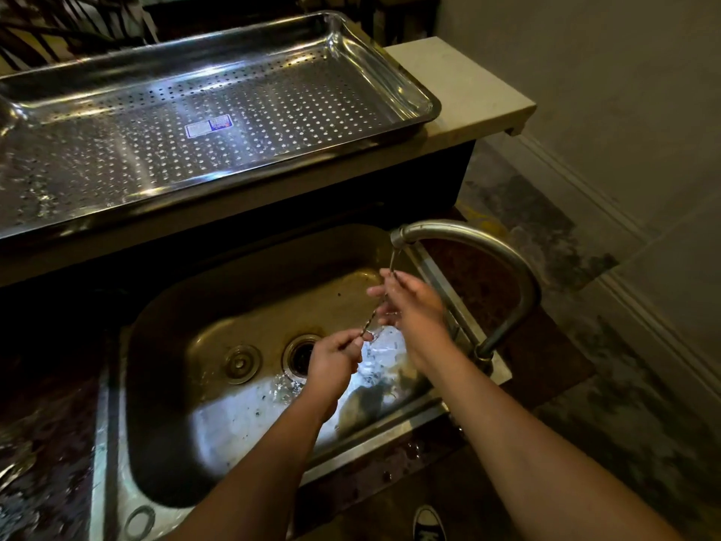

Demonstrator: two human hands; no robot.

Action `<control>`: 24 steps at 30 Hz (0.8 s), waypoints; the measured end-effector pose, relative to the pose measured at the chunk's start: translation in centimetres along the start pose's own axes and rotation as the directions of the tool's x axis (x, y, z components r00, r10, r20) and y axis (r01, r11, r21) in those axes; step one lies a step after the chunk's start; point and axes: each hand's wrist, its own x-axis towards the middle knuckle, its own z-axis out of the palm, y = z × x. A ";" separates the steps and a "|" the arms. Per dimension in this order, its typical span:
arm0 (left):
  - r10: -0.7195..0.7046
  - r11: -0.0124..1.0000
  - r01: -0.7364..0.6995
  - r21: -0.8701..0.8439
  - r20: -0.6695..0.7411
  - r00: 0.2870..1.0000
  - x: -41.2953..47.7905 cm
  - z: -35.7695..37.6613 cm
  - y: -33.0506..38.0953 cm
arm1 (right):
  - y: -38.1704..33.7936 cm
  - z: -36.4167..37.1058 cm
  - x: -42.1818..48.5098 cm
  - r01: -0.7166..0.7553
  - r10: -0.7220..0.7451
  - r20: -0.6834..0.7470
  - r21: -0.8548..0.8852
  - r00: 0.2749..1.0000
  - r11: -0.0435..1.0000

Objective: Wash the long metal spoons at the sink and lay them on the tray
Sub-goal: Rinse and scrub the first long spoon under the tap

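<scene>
Sink [234, 290] under faucet [487, 244], tray [390, 68] behind

Pretty dim in here, kind of yellowish light. A plain pale wall [585, 52] runs down the right, with a moulded baseboard [577, 181] along its foot. The floor [546, 236] on the right is blotchy with dark patches. Far side there's a pale stone ledge [468, 83]; near left is a dark speckled countertop [47, 423], wet-looking.
</scene>
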 end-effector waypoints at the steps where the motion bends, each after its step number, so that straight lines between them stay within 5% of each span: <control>1: -0.004 1.000 0.005 -0.014 0.013 1.000 0.0 0.0 0.0 | 0.4 0.0 -0.4 -0.007 0.005 0.051 0.025 0.999 1.000; 11: 0.003 0.998 0.009 -0.070 0.171 0.985 0.3 -0.2 0.8 | -0.1 0.1 -1.1 -0.079 0.057 0.193 0.108 0.980 0.991; 19: 0.134 0.991 -0.131 -0.025 0.161 0.978 0.1 0.8 2.3 | -0.8 0.2 -0.6 0.003 0.001 0.148 -0.031 0.989 1.000; 24: 0.209 0.977 -0.211 0.007 0.135 0.969 0.3 1.3 2.9 | -1.6 0.0 -0.2 0.077 -0.079 0.081 0.036 0.994 0.996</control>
